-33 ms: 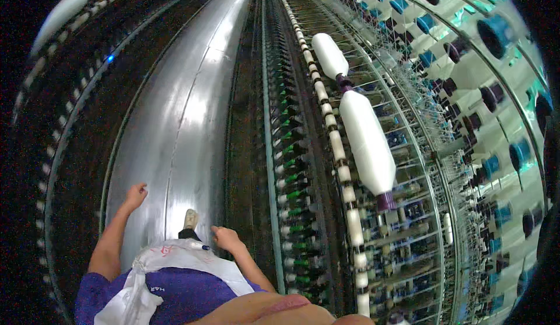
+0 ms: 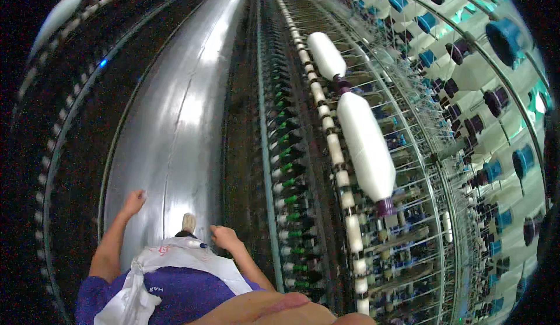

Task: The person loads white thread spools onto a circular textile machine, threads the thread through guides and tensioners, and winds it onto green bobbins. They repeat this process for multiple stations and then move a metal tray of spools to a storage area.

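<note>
My left hand [image 2: 135, 201] hangs over the shiny grey aisle floor, fingers curled in with nothing visible in them. On the other side of my body, my right hand [image 2: 224, 236] is also loosely closed and shows nothing held. Neither hand touches the machines. Between them a white apron [image 2: 224, 266] with red marks covers my waist, and a small white thing with a dark end [image 2: 200, 245] lies at its top. One light shoe [image 2: 188, 222] shows below on the floor [image 2: 157, 167].
A spinning machine runs along my right, with a row of green and dark bobbins [image 2: 287, 201] and white rollers [image 2: 335, 149]. Two large white roving bobbins [image 2: 366, 147] [image 2: 326, 56] lie above it. Blue and purple bobbin holders [image 2: 505, 42] hang further right. Another dark machine [image 2: 76, 150] lines the left.
The machines have shifted slightly in view as I move along the aisle. My left hand sits a little lower; my shoe looks slightly further back. Both hands stay closed.
</note>
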A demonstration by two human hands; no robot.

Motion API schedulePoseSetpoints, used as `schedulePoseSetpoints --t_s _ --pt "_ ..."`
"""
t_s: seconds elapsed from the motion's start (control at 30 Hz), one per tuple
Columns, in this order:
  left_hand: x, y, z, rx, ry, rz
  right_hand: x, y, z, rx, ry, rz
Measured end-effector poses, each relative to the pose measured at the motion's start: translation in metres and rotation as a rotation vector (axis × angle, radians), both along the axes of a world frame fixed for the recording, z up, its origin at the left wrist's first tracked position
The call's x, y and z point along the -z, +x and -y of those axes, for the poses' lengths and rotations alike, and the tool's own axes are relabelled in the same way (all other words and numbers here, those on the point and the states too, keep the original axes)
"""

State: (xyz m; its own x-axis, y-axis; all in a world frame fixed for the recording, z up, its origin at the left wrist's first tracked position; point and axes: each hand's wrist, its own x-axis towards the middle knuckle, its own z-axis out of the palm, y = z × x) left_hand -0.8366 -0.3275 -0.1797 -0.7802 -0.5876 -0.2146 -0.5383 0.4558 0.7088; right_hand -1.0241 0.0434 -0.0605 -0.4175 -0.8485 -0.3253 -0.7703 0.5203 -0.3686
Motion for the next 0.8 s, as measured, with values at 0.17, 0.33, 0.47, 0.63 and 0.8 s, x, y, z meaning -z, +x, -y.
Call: schedulePoseSetpoints --t_s 0.17,0.33,0.47,0.63,0.8 --pt "0.053 0.024 0.04 0.274 0.077 0.597 -0.015 -0.137 0.091 -0.048 0.009 0.003" --pt "0.064 0.042 0.1 0.016 0.273 0.735 -0.135 -0.245 0.226 -0.016 -0.483 0.237" --pt "0.066 0.014 0.131 -0.104 0.251 0.586 -0.245 -0.276 0.331 -0.313 -0.918 0.633" --pt "0.048 -0.057 0.2 -0.308 0.175 0.56 -0.331 -0.219 0.449 -0.677 -1.333 1.417" --pt "-0.03 -0.204 0.347 -0.35 0.137 0.305 -0.372 -0.203 0.535 -0.707 -1.101 2.018"
